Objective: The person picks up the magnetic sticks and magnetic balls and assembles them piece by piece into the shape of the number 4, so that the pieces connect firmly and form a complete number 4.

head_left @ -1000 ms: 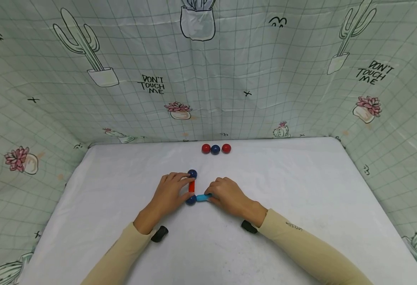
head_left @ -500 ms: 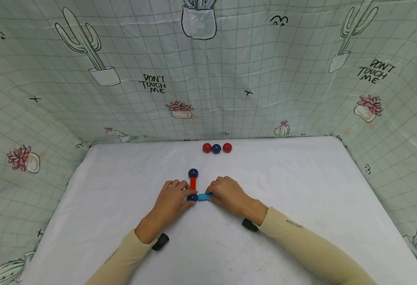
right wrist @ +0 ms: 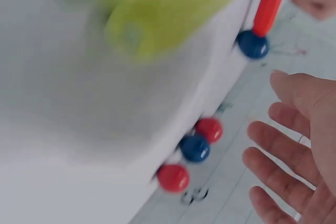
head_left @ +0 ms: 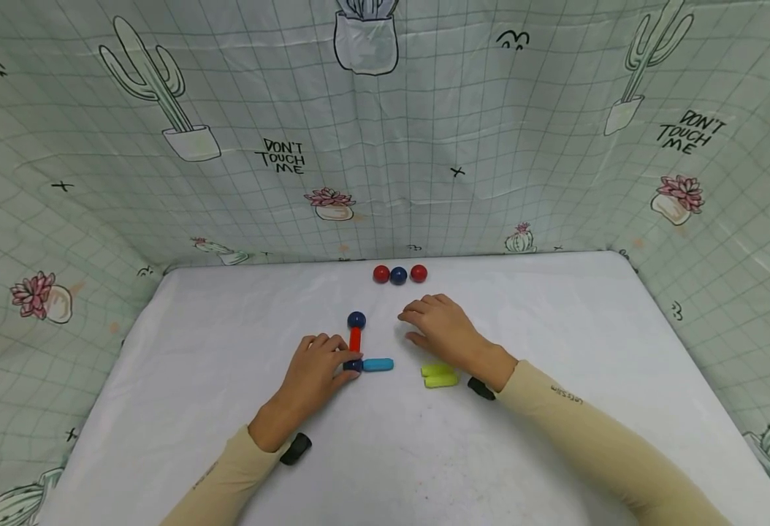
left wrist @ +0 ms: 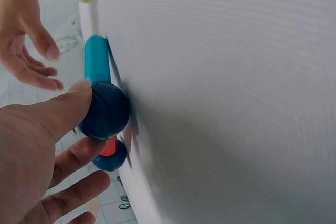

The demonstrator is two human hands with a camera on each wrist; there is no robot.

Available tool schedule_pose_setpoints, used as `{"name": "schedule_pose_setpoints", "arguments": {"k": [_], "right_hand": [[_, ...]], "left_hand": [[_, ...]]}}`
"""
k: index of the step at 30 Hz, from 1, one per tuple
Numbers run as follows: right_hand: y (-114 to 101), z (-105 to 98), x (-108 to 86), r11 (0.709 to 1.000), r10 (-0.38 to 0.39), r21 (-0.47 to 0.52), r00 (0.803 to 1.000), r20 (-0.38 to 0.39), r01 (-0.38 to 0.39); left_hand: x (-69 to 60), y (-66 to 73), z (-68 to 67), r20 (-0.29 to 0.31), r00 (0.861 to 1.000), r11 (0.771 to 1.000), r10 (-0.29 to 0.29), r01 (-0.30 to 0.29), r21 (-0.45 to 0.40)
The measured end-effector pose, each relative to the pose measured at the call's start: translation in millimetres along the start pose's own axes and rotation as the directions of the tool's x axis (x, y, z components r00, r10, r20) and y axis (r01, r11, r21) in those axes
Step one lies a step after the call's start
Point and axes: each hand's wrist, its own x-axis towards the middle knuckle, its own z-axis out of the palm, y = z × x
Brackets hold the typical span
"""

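My left hand (head_left: 319, 372) pinches the near dark blue ball (left wrist: 107, 111) between thumb and fingers. A red rod (head_left: 355, 340) runs from that ball to a second dark blue ball (head_left: 356, 320) farther back. On its right side the pinched ball meets a light blue rod (head_left: 378, 364), whose other end is free. My right hand (head_left: 447, 332) is off the rod, above the table, with its fingers loosely extended and holding nothing, as the right wrist view (right wrist: 294, 145) also shows. Two yellow-green rods (head_left: 440, 375) lie side by side below it.
At the back edge of the white table (head_left: 523, 307) sit two red balls (head_left: 381, 274) with a dark blue ball (head_left: 398, 275) between them. A patterned cloth (head_left: 385, 146) hangs behind the table. Black wrist devices (head_left: 296, 448) sit at both cuffs.
My right hand has let go of the light blue rod and moved back and right, uncovering the yellow-green rods. My left hand has shifted from the red rod down to the near ball.
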Motion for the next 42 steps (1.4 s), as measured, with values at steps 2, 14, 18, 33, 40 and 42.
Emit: {"name": "schedule_pose_setpoints", "arguments": {"k": [2,14,18,33,40,42], "right_hand": [[8.6,-2.7,0.7,0.999,-0.002,-0.04,1.0,-0.012,0.002],[50.3,0.4,8.2,0.993,0.062,-0.099,0.998,-0.018,-0.064],[61.5,5.9,14.1,0.991,0.092,-0.098,0.996,-0.009,-0.092],[83.1,23.1,38.8,0.979,0.151,-0.145,0.987,0.064,-0.14],[86.9,27.0,45.6,0.983,0.129,-0.141,0.99,0.064,-0.119],[87.4,28.3,48.6,0.983,0.127,-0.142,0.99,0.068,-0.116]], "left_hand": [[0.0,-0.5,0.6,-0.01,1.0,1.0,0.003,-0.003,-0.011],[-0.5,-2.6,2.4,-0.029,1.0,0.998,-0.004,0.002,-0.062],[-0.8,-1.9,1.5,-0.028,0.999,0.998,-0.017,0.016,-0.068],[-1.4,-1.2,2.7,-0.04,0.999,0.993,-0.038,0.033,-0.117],[-1.0,0.5,2.0,-0.03,0.998,0.99,-0.052,0.048,-0.13],[-1.0,0.8,1.7,-0.026,0.998,0.99,-0.055,0.051,-0.129]]}}
